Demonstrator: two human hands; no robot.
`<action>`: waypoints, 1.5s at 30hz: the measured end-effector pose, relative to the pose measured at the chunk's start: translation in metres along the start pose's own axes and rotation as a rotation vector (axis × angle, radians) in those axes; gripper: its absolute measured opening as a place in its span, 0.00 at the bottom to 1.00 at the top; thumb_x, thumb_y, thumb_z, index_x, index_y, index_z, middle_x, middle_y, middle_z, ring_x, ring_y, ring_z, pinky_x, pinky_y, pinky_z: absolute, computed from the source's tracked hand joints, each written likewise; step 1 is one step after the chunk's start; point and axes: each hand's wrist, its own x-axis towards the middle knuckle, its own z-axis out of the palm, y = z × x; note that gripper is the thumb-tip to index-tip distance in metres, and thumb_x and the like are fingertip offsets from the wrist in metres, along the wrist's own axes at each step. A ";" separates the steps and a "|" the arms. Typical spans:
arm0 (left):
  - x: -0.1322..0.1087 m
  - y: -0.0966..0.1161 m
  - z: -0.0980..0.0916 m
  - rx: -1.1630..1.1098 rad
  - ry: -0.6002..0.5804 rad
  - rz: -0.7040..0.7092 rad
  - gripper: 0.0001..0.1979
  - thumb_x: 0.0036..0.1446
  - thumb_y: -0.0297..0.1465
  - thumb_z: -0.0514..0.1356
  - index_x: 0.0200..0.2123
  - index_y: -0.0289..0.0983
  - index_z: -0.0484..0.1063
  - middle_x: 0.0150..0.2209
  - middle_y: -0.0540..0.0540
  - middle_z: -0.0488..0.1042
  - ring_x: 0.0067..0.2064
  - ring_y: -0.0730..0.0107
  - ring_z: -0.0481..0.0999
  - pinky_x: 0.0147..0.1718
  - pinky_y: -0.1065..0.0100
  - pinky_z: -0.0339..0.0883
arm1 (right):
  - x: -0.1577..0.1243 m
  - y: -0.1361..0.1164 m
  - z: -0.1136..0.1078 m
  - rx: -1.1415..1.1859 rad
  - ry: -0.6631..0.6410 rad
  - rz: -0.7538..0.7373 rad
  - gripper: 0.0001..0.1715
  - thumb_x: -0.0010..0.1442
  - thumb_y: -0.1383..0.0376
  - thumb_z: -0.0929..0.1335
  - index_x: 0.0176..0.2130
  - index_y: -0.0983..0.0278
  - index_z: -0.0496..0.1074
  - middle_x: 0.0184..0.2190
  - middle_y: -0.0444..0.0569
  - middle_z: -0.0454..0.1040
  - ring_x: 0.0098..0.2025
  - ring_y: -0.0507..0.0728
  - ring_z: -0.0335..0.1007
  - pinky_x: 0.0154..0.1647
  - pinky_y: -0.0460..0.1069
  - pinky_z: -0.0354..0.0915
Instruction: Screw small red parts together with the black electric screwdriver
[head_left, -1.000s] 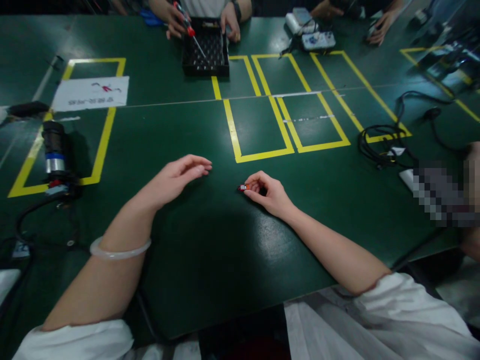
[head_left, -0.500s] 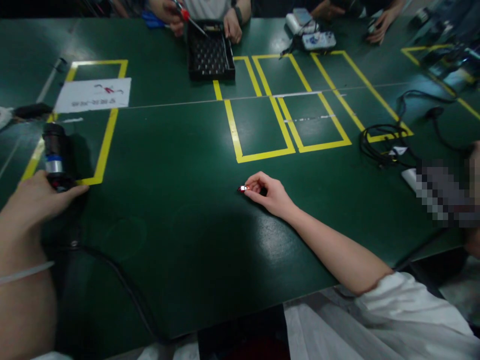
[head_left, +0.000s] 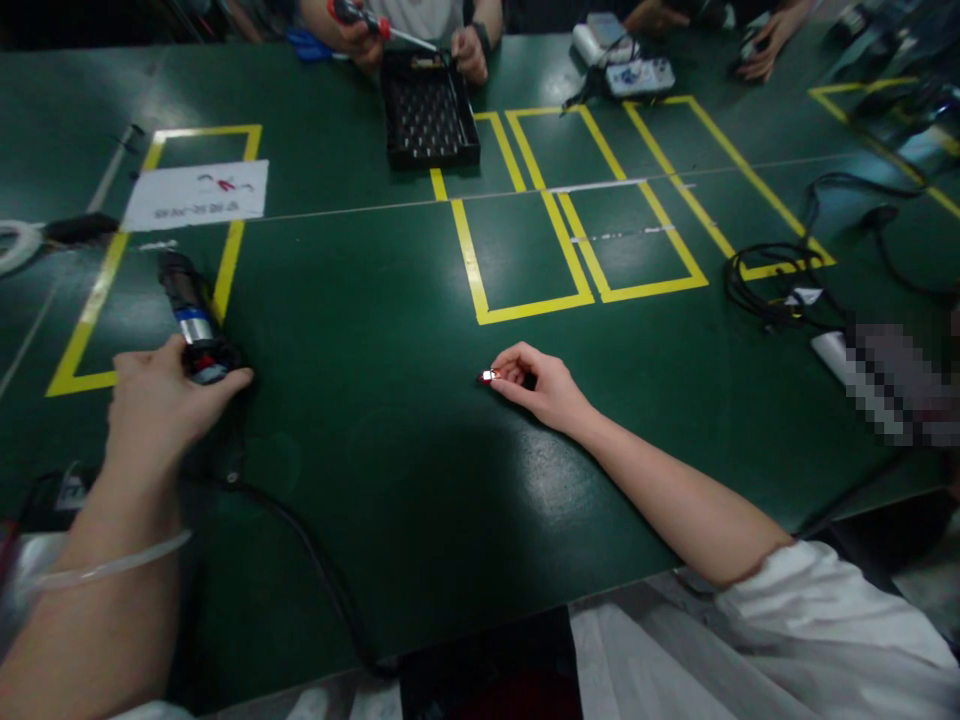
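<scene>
At the left, my left hand (head_left: 169, 400) is wrapped round the near end of a black cylindrical tool (head_left: 195, 320) with a silver and blue band. The tool tilts, its far end pointing forward and slightly left. A black cord (head_left: 315, 560) runs from near this hand toward the table's front edge; its joint with the tool is hidden. Close to the middle of the green table (head_left: 390, 480), my right hand (head_left: 544, 385) pinches a small red part (head_left: 487, 377) with a bright white spot. It is too small to name.
Yellow tape frames (head_left: 536, 310) mark the table. Across from me a person's hands hold a screwdriver (head_left: 409, 38) over a black tray (head_left: 433, 155). A white paper sign (head_left: 172, 195) lies at left, a coiled black cable (head_left: 772, 285) at right.
My left hand has moved right with the black cylindrical tool, which now leans more. My right hand stays in place. Across the table, the screwdriver has tipped flatter.
</scene>
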 end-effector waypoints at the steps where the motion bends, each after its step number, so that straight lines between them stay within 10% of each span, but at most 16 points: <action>1: -0.005 0.012 0.002 0.013 0.035 -0.023 0.35 0.57 0.57 0.53 0.59 0.40 0.59 0.43 0.43 0.59 0.54 0.45 0.63 0.54 0.48 0.64 | 0.000 0.000 0.000 0.002 0.000 -0.001 0.09 0.60 0.61 0.71 0.40 0.63 0.71 0.29 0.42 0.72 0.29 0.50 0.66 0.32 0.46 0.65; 19: -0.059 0.215 0.054 -0.167 0.068 0.549 0.41 0.55 0.45 0.63 0.67 0.35 0.56 0.53 0.37 0.66 0.53 0.52 0.71 0.43 0.61 0.73 | 0.001 0.009 -0.004 -0.103 0.186 -0.103 0.08 0.61 0.64 0.70 0.42 0.61 0.69 0.36 0.45 0.72 0.35 0.52 0.69 0.35 0.49 0.66; 45: -0.069 0.228 0.056 -0.133 0.092 0.598 0.38 0.58 0.44 0.60 0.68 0.34 0.56 0.55 0.36 0.67 0.52 0.51 0.70 0.43 0.59 0.71 | 0.000 0.000 -0.008 -0.294 0.141 -0.176 0.09 0.68 0.63 0.65 0.40 0.61 0.76 0.38 0.50 0.75 0.43 0.57 0.72 0.46 0.52 0.67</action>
